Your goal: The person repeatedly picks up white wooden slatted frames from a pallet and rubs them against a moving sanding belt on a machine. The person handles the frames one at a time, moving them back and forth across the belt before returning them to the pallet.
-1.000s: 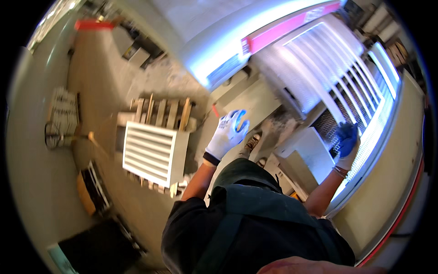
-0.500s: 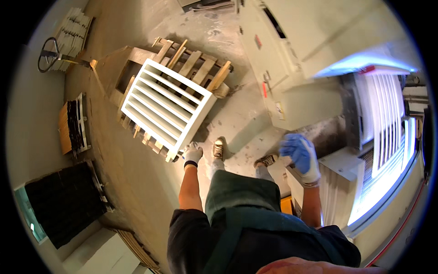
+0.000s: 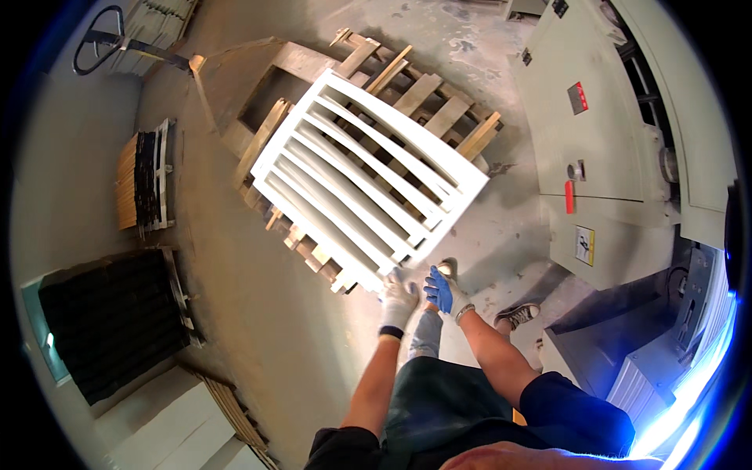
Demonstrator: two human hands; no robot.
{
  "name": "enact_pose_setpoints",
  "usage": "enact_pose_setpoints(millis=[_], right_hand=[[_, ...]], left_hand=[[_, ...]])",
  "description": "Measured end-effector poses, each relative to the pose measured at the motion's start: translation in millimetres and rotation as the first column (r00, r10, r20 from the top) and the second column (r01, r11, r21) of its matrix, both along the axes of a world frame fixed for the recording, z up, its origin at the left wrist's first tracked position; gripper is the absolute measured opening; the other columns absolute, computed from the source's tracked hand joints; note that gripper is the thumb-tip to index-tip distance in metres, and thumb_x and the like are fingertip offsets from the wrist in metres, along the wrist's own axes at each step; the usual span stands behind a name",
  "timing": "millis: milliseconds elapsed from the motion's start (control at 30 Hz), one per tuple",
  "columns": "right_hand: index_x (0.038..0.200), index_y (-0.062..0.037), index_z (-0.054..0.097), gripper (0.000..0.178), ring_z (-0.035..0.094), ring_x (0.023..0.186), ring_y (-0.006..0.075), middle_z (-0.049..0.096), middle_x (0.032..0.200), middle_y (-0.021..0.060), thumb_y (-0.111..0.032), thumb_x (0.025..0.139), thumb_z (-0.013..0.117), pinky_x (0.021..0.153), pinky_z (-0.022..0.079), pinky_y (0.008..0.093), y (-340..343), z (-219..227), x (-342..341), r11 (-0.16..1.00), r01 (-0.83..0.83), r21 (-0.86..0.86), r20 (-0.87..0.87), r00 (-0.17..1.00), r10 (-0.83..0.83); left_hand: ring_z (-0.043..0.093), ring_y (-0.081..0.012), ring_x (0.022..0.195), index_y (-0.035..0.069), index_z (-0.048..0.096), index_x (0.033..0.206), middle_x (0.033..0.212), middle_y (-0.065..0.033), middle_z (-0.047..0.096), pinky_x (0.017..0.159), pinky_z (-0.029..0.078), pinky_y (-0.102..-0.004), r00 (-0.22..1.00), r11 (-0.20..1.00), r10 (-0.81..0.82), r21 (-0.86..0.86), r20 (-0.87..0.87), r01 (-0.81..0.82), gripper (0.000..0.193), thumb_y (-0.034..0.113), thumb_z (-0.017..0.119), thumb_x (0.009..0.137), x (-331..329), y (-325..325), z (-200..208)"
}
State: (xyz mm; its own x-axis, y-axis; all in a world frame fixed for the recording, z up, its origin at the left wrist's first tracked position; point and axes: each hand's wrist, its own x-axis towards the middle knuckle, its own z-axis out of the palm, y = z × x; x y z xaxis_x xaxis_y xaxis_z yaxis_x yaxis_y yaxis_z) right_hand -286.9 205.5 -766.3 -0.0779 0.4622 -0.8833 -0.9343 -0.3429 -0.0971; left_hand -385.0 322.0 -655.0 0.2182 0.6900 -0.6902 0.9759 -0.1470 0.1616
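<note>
Open floor (image 3: 513,215) leaves passage between the white slatted panel (image 3: 362,182) and grey cabinet (image 3: 607,149), which block either side.

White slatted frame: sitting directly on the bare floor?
No, the white slatted frame rests on a wooden pallet, whose boards show beneath and beyond it.

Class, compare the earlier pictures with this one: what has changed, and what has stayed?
The right hand came left, away from the lit machine, to beside the left hand, which moved to the near edge of the white slatted stack. The stack stayed on its wooden pallet.
</note>
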Motion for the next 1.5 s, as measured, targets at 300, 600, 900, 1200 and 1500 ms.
enact_pose_setpoints(millis=[300, 600, 900, 1200, 1500], right_hand=[[0.098, -0.009, 0.059, 0.026, 0.059, 0.061, 0.0126, 0.06, 0.075, 0.0019, -0.035, 0.094, 0.062, 0.055, 0.051, 0.0287, -83, 45, 14, 0.976, 0.145, -0.163, 0.423, 0.904, -0.064], [0.085, -0.009, 0.058, 0.023, 0.052, 0.058, 0.0053, 0.053, 0.068, -0.003, -0.03, 0.094, 0.061, 0.052, 0.043, 0.0212, -126, 225, 124, 0.974, 0.046, -0.22, 0.708, 0.695, 0.127], [0.104, 0.0035, 0.06, 0.027, 0.057, 0.069, 0.0054, 0.062, 0.083, 0.0018, -0.013, 0.083, 0.068, 0.061, 0.047, 0.0209, -145, 482, 190, 0.999, 0.016, 0.051, 0.856, 0.514, -0.052], [0.121, 0.0027, 0.057, 0.054, 0.065, 0.082, 0.0172, 0.069, 0.093, 0.0115, -0.02, 0.076, 0.077, 0.073, 0.051, 0.0304, -283, 674, 217, 0.971, -0.224, 0.08, 0.995, -0.036, -0.09], [0.132, -0.0052, 0.045, 0.05, 0.055, 0.117, 0.0335, 0.055, 0.126, 0.0171, -0.036, 0.095, 0.057, 0.105, 0.043, 0.0452, -403, 628, 240, -0.137, 0.142, 0.98, -0.157, 0.146, -0.977]], left_hand=[[0.045, -0.0391, 0.123, 0.003, 0.048, 0.132, 0.129, -0.021, 0.051, 0.106, 0.033, -0.0485, 0.867, 0.888, -0.25, 0.458, 0.432, 0.028, 0.054, 0.028, 0.06, 0.085, -27, 42, 50], [0.062, -0.0338, 0.094, 0.005, 0.053, 0.118, 0.11, -0.0175, 0.06, 0.08, 0.049, -0.0433, 0.948, 0.958, 0.257, 0.079, 0.187, -0.276, 0.058, 0.05, 0.063, 0.084, -132, 205, 99], [0.049, -0.015, 0.056, 0.001, 0.059, 0.082, 0.062, -0.0026, 0.053, 0.049, 0.038, -0.0324, 0.622, 0.869, 0.461, -0.179, 0.633, -0.462, 0.037, 0.035, 0.055, 0.097, -108, 79, 115], [0.056, -0.0286, 0.075, 0.001, 0.057, 0.098, 0.078, -0.012, 0.057, 0.075, 0.047, -0.0404, -0.067, 0.779, 0.526, -0.512, 0.848, -0.362, 0.048, 0.047, 0.046, 0.095, -2, 44, 204], [0.048, -0.0199, 0.065, 0.002, 0.055, 0.086, 0.07, -0.0069, 0.05, 0.064, 0.043, -0.0337, 0.096, 0.898, -0.239, 0.258, 0.966, -0.357, 0.047, 0.045, 0.043, 0.1, 198, -95, 457]])
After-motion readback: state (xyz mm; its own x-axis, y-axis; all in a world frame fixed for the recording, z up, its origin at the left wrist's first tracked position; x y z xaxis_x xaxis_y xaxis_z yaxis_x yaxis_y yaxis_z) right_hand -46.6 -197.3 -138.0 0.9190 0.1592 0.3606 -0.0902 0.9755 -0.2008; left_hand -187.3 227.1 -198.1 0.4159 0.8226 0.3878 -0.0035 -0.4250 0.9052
